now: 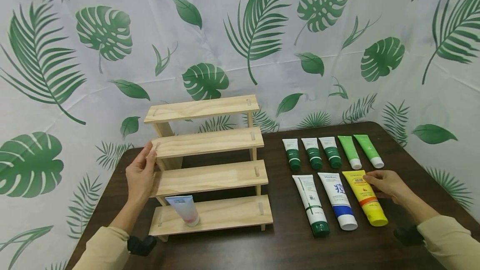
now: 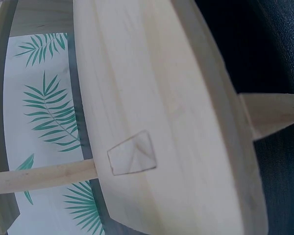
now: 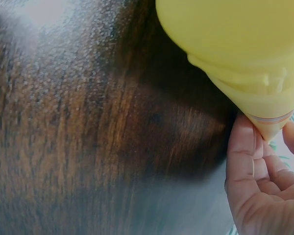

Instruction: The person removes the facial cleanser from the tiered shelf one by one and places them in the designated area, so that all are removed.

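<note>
My left hand [image 1: 141, 172] grips the left end of a tiered wooden display shelf [image 1: 210, 141], by one of its upper boards. Pale wood of that shelf [image 2: 152, 98] fills much of the left wrist view, where the hand does not show. At the right, my right hand [image 1: 388, 184] pinches the side of a yellow squeeze tube [image 1: 365, 197] with an orange band. The right wrist view shows the tube [image 3: 235, 34] close up, between the thumb and fingers of the hand [image 3: 264, 186]. A light-blue tube [image 1: 183, 211] stands, leaning, on the shelf's lowest board.
Left of the yellow tube lie a white tube with a blue band [image 1: 338, 201] and a white-and-green tube [image 1: 311, 205]. Behind are three small white-and-green tubes [image 1: 312, 153] and two green tubes [image 1: 369, 151]. The dark table [image 1: 285, 249] meets a leaf-print cloth [image 1: 240, 32] at the back.
</note>
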Demonstrator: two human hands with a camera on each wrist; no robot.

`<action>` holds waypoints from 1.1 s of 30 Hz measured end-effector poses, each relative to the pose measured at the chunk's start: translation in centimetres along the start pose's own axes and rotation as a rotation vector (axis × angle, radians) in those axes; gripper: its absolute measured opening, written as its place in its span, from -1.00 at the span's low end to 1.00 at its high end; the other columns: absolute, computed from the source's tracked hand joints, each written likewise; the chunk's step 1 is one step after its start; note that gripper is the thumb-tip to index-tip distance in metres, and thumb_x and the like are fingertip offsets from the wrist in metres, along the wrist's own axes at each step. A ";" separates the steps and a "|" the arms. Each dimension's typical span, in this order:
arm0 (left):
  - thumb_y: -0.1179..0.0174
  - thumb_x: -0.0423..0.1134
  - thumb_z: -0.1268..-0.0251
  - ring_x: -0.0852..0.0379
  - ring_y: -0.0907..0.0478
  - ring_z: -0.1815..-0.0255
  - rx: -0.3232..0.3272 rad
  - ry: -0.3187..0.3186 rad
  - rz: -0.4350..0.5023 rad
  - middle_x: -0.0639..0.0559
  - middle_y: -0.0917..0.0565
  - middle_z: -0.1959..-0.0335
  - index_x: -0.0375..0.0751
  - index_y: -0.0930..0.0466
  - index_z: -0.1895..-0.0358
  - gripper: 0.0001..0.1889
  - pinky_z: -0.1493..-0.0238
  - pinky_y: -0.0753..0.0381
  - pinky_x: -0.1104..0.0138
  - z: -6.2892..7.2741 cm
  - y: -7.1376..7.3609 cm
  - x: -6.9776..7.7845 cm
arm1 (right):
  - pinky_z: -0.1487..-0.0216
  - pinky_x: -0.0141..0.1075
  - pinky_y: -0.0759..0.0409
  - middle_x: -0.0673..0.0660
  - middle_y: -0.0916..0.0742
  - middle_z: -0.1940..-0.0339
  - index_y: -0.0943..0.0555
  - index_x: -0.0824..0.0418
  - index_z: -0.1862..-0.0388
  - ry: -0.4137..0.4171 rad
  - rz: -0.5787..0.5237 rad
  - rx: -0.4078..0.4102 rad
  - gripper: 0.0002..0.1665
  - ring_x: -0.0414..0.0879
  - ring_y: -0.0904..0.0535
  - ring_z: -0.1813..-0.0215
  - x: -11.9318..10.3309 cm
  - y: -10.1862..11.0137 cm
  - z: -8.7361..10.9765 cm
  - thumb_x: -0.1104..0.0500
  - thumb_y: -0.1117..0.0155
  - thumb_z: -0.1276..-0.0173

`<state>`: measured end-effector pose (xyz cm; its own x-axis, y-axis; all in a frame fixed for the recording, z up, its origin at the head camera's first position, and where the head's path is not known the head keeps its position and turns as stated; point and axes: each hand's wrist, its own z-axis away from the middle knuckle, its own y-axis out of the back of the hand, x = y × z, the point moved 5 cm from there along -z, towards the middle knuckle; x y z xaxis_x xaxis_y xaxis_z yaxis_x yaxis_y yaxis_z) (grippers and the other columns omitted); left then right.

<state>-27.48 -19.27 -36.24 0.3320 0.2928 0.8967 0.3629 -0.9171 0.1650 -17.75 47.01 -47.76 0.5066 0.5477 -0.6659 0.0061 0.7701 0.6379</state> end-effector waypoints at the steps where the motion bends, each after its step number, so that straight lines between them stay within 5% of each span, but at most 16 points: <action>1: -0.08 -0.22 -0.38 0.60 -0.50 0.30 0.001 -0.001 -0.005 -0.16 -0.51 -0.20 -0.28 -0.47 -0.22 -0.61 0.26 -0.46 0.72 0.0 0.0 0.0 | 0.24 -0.16 -0.67 0.59 -0.43 -0.11 -0.19 0.62 -0.27 0.000 0.005 0.003 -0.08 0.19 -0.55 0.09 0.2 0.0 -0.1 -0.17 -0.09 -0.38; 6: -0.08 -0.22 -0.38 0.61 -0.51 0.21 -0.005 0.004 0.013 -0.17 -0.49 -0.21 -0.29 -0.45 -0.23 -0.60 0.21 -0.48 0.71 0.0 0.0 -0.2 | 0.27 -0.17 -0.67 0.61 -0.41 -0.13 -0.21 0.63 -0.25 0.010 0.025 0.023 -0.12 0.31 -0.51 0.01 -0.3 0.0 0.6 -0.15 -0.07 -0.40; 12: -0.08 -0.20 -0.39 0.62 -0.50 0.14 -0.004 0.017 0.025 -0.16 -0.47 -0.23 -0.31 -0.44 -0.23 -0.58 0.18 -0.48 0.71 0.0 0.0 -0.2 | 0.30 -0.20 -0.68 0.59 -0.47 -0.06 -0.29 0.62 -0.19 0.104 0.003 0.121 -0.30 0.13 -0.60 0.19 -2.3 0.4 2.6 -0.01 -0.05 -0.45; 16: -0.08 -0.20 -0.39 0.59 -0.52 0.18 -0.006 0.019 0.015 -0.16 -0.48 -0.22 -0.28 -0.46 -0.23 -0.59 0.20 -0.48 0.71 0.1 0.0 -0.1 | 0.36 -0.25 -0.68 0.55 -0.48 -0.08 -0.31 0.54 -0.23 0.202 -0.010 0.214 -0.27 0.18 -0.58 0.12 -2.0 0.5 1.3 -0.09 -0.03 -0.44; 20: -0.08 -0.19 -0.38 0.57 -0.53 0.18 -0.009 0.029 0.028 -0.16 -0.49 -0.22 -0.26 -0.46 -0.23 -0.60 0.21 -0.49 0.71 0.1 0.1 -0.1 | 0.50 -0.49 -0.59 0.36 -0.57 0.00 -0.37 0.40 -0.24 0.339 -0.027 0.293 -0.14 -0.17 -0.59 0.24 -2.1 0.1 -0.4 -0.32 0.00 -0.33; 22: -0.08 -0.20 -0.39 0.58 -0.52 0.17 -0.011 0.034 0.038 -0.16 -0.48 -0.22 -0.26 -0.46 -0.23 -0.60 0.20 -0.49 0.70 0.1 0.1 0.0 | 0.46 -0.46 -0.62 0.31 -0.58 0.03 -0.38 0.37 -0.24 0.398 -0.041 0.303 -0.16 -0.24 -0.58 0.23 -4.0 -0.5 0.5 -0.31 0.00 -0.33; 26: -0.06 -0.22 -0.40 0.62 -0.50 0.17 -0.017 0.041 0.048 -0.15 -0.46 -0.24 -0.28 -0.44 -0.24 -0.59 0.19 -0.48 0.71 0.1 0.0 0.0 | 0.27 -0.35 -0.66 0.32 -0.59 0.08 -0.40 0.40 -0.22 0.505 -0.075 0.284 -0.41 -0.19 -0.60 0.19 -10.6 -2.0 5.4 -0.04 -0.06 -0.43; 33: -0.08 -0.25 -0.38 0.60 -0.51 0.27 -0.011 0.020 0.025 -0.17 -0.49 -0.21 -0.26 -0.46 -0.23 -0.61 0.26 -0.46 0.73 -0.1 0.0 -0.2 | 0.27 -0.51 -0.61 0.26 -0.61 0.18 -0.48 0.41 -0.12 0.670 -0.174 0.232 -0.61 -0.43 -0.53 0.29 -18.2 -5.4 10.2 0.21 -0.14 -0.40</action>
<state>-27.64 -19.37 -36.37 0.3240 0.2640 0.9085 0.3453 -0.9270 0.1463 -18.19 29.54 -35.13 -0.1539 0.5636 -0.8116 0.2588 0.8157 0.5174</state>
